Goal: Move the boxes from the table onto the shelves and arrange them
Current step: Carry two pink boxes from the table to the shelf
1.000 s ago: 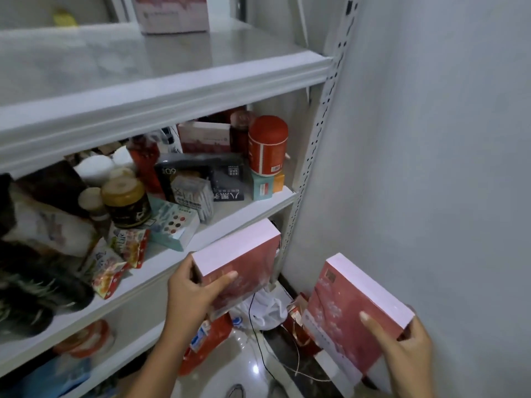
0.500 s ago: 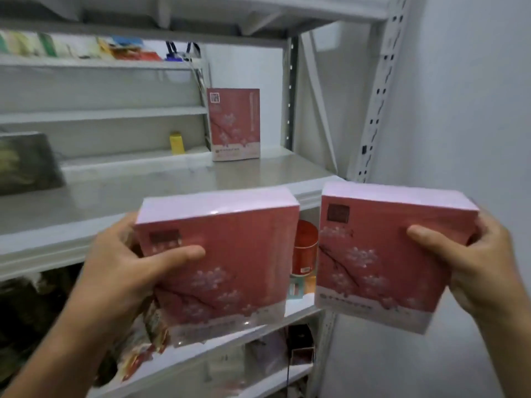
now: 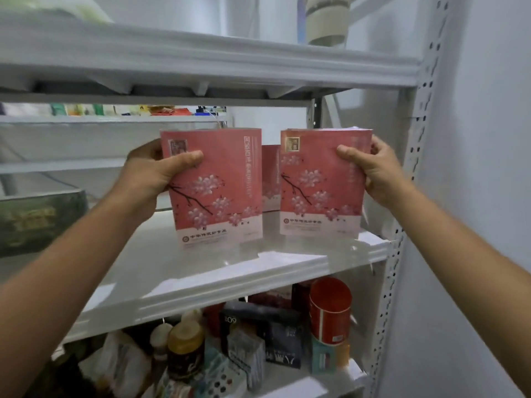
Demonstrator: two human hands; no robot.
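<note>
Over the middle shelf (image 3: 201, 271) of a white metal rack, two pink boxes printed with blossom branches are held upright, side by side, with their fronts turned to the near side. The left box (image 3: 218, 191) is gripped at its upper left corner by the left hand (image 3: 152, 170). The thumb is laid across the front face, while the other fingers are hidden behind the box. The right box (image 3: 319, 185) is gripped at its upper right corner by the right hand (image 3: 373, 168), with the thumb pressed on the front and the fingers curled round the right edge. A narrow gap is left between the two boxes, and the left one is held slightly lower. Whether either bottom edge touches the shelf surface cannot be told.

Through the gap, a third box (image 3: 270, 179) of the same print is seen standing upright farther back on the same shelf. At the left of that shelf a dark green box (image 3: 37, 222) is placed. Above, the upper shelf (image 3: 201, 61) is seen from below.

On the shelf beneath, a red canister (image 3: 330, 308) is set at the right. A black box (image 3: 258, 326) is set beside it to the left, and a jar (image 3: 185, 349) with a yellow lid farther left, among blurred packets. At the right, the rack is bounded by a perforated post (image 3: 402, 254), just beside a pale wall (image 3: 488, 196).
</note>
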